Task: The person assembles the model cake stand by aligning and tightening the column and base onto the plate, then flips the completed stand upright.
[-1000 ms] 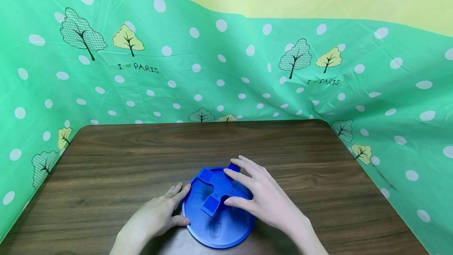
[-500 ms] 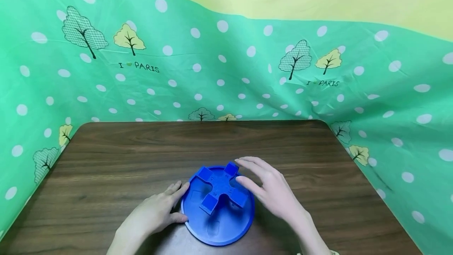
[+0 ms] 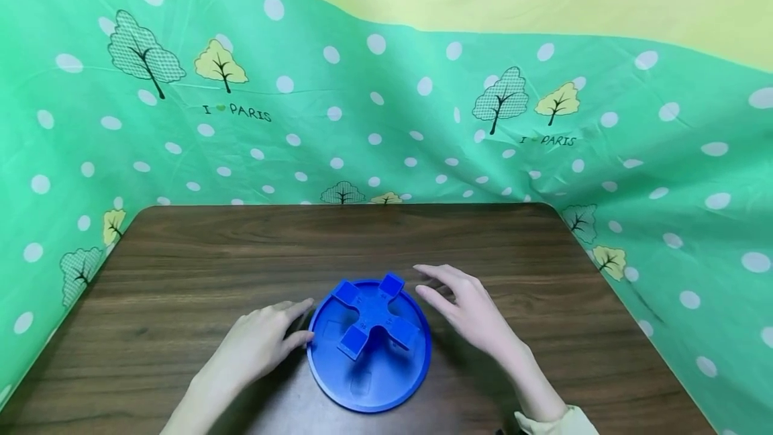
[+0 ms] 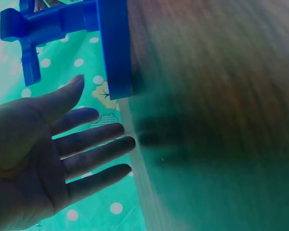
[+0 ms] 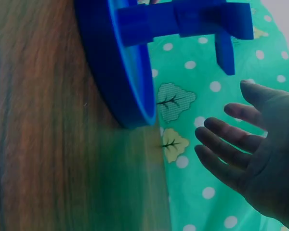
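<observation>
A blue round base (image 3: pixel 371 391) with a raised rim lies flat on the table. Above its middle, a blue cross-shaped top (image 3: pixel 376 311) stands on a short post (image 4: pixel 62 21), seen from the side in both wrist views. To the left of the rim is my left hand (image 3: pixel 260 341), fingers straight and spread; the left wrist view shows a gap between them and the base. My right hand (image 3: pixel 474 311) hovers right of the cross-shaped top, fingers loosely bent and holding nothing. In the right wrist view its fingers (image 5: pixel 231 132) are apart from the blue piece.
The brown wood-grain table (image 3: pixel 241 247) extends around the base on all sides. A green dotted curtain (image 3: pixel 374 119) with printed trees and a yellow upper band hangs behind and beside it. A light sleeve (image 3: pixel 558 421) shows at my right wrist.
My right hand has let go of the cross-shaped top and drawn away to the right. The left hand has come off the rim, moving slightly left. The blue piece stays standing.
</observation>
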The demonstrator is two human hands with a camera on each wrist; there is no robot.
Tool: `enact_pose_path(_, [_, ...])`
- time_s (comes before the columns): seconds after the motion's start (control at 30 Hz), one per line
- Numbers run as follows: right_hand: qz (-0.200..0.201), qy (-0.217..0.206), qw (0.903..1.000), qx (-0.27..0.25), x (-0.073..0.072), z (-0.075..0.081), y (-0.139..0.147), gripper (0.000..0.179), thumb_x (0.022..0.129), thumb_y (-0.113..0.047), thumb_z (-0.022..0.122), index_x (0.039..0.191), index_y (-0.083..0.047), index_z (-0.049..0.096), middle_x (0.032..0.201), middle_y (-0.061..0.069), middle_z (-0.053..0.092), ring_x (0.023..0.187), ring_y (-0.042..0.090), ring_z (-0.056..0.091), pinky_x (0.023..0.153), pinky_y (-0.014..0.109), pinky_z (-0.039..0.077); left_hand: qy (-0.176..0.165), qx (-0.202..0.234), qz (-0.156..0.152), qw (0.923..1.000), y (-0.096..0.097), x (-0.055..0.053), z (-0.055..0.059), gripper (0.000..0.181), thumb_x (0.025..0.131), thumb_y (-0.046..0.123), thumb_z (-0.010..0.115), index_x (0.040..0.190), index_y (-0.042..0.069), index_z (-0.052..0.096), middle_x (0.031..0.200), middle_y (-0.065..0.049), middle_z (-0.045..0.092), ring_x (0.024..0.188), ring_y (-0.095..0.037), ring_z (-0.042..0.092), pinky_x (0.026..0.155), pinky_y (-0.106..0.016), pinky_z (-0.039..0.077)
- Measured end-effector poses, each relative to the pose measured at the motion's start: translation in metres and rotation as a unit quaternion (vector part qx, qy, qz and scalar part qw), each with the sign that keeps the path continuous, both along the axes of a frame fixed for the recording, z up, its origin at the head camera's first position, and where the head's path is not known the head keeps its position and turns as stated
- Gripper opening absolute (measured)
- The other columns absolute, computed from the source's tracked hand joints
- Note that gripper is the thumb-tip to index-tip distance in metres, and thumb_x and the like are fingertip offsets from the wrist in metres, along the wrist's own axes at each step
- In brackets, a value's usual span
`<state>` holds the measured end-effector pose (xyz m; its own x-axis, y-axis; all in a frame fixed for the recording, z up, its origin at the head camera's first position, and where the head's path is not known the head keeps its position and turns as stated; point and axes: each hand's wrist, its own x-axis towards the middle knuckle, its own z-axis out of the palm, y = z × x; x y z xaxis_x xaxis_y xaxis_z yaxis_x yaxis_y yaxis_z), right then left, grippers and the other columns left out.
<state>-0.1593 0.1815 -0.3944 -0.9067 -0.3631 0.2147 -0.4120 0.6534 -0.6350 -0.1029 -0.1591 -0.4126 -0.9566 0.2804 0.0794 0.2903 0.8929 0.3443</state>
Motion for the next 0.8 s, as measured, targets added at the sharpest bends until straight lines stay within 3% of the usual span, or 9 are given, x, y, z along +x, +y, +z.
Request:
enact_pose_path(0.27, [0.013,-0.036,0.9991,0.019,-0.008,-0.007,0.005,0.04,0.102,-0.039,0.064,0.139,-0.023,0.065,0.113,-0.002,0.076,0.098,0.01,0.071,0.085,0.025,0.06,0.021,0.008,0.01,0.9997,0.005,-0.007,0.004,0.042,0.094,0.035,0.074,0.131,0.013,0.071,0.124,-0.007,0.076,0.113,-0.031,0.073,0.081,-0.056,0.061])
enact_pose_path(0.47, [0.024,-0.071,0.9957,0.054,-0.014,-0.009,0.006,0.042,0.102,-0.033,0.066,0.14,-0.017,0.063,0.095,-0.01,0.072,0.083,0.007,0.067,0.077,0.022,0.056,0.012,0.006,0.014,0.9998,0.006,-0.011,0.003,0.04,0.094,0.036,0.074,0.126,0.012,0.072,0.12,-0.007,0.077,0.109,-0.031,0.074,0.081,-0.054,0.062])
enact_pose_path(0.6, [0.034,-0.09,0.9928,0.072,-0.016,-0.01,0.009,0.043,0.102,-0.034,0.064,0.14,-0.015,0.061,0.085,-0.007,0.071,0.074,0.006,0.064,0.071,0.021,0.053,0.001,0.005,0.02,0.9998,0.005,-0.015,-0.001,0.032,0.093,0.038,0.075,0.114,0.014,0.073,0.104,-0.003,0.079,0.092,-0.025,0.075,0.073,-0.047,0.061])
enact_pose_path(0.8, [0.044,-0.134,0.9879,0.064,-0.018,-0.014,0.014,0.045,0.102,-0.036,0.064,0.14,-0.011,0.058,0.076,0.001,0.071,0.062,0.014,0.065,0.059,0.023,0.054,-0.033,0.008,0.03,0.999,0.008,-0.023,-0.005,0.027,0.091,0.043,0.076,0.094,0.017,0.069,0.075,0.005,0.068,0.067,-0.014,0.063,0.057,-0.037,0.049])
